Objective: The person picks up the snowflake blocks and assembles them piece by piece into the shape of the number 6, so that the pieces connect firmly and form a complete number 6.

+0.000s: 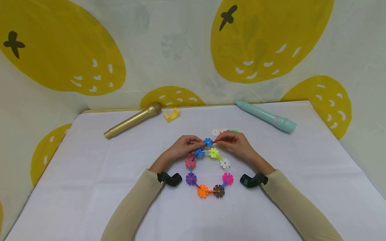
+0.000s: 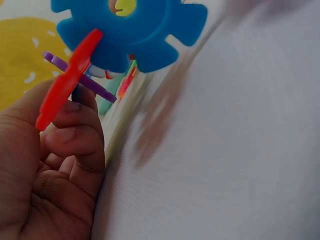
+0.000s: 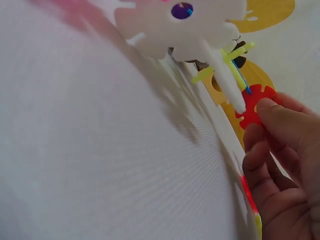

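Observation:
A ring of notched plastic interlocking discs lies between my hands, with an orange disc (image 1: 202, 191), a brown disc (image 1: 219, 191) and a purple disc (image 1: 191, 178) along its near side. At its far end my left hand (image 1: 188, 146) pinches a blue disc (image 1: 208, 142) between thumb and fingertips. My right hand (image 1: 233, 142) pinches a red disc (image 3: 255, 105) by its edge, and that disc meets the blue one edge-on. In the right wrist view, a white disc (image 3: 190, 35) of the ring hangs large in front of the fingers.
Behind the right hand lie a few loose discs, a white one (image 1: 215, 132) among them. A gold microphone (image 1: 132, 121) and a small yellow stand (image 1: 172, 115) are at the back left. At the back right lies a mint-green microphone (image 1: 266, 116). White cloth (image 1: 90, 187) covers the table.

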Available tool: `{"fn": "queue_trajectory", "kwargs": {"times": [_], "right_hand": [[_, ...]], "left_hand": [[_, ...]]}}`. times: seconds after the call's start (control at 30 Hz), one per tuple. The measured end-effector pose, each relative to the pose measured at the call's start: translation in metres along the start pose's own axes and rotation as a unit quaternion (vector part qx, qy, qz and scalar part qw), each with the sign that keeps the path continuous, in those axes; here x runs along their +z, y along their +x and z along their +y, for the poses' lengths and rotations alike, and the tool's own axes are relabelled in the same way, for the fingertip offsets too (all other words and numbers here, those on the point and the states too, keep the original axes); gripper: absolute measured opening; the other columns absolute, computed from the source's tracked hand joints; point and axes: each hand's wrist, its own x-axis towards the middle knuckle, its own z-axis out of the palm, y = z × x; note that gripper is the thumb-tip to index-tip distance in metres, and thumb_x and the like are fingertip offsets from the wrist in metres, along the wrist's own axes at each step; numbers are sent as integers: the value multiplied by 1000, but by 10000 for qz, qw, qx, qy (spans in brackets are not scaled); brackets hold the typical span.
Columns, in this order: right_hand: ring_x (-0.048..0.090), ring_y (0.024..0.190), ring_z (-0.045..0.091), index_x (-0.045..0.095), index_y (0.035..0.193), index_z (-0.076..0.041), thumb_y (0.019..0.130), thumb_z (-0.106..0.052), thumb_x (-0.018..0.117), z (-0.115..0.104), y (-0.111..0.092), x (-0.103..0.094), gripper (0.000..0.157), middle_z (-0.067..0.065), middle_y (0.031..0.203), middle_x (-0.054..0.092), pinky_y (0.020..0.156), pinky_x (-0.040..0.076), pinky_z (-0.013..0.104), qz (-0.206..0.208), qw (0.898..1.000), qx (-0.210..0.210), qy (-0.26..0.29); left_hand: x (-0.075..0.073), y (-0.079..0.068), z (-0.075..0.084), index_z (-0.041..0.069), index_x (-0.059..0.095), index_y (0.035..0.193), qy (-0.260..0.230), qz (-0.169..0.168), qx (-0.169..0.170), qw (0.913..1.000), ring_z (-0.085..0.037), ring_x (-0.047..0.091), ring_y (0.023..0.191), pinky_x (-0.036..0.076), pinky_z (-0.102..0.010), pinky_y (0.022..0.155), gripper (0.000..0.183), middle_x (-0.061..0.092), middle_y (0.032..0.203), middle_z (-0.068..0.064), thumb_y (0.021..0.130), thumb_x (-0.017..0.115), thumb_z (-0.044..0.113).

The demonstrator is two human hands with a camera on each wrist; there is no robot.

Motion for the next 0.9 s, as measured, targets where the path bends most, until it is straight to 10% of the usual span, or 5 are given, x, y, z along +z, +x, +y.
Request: {"fn": "queue_trajectory", "kwargs": {"times": [0.9], "right_hand": [[61,68,9,75,89,4,80,8,74,-5,2,2,10,18,84,69,63,51,19,198,9992,18,-342]], "left_hand": [[6,1,4,-8,69,98,312,257,415,9983,-4,47,57,40,-19,54,17,62,70,6,94,64,7]]}}
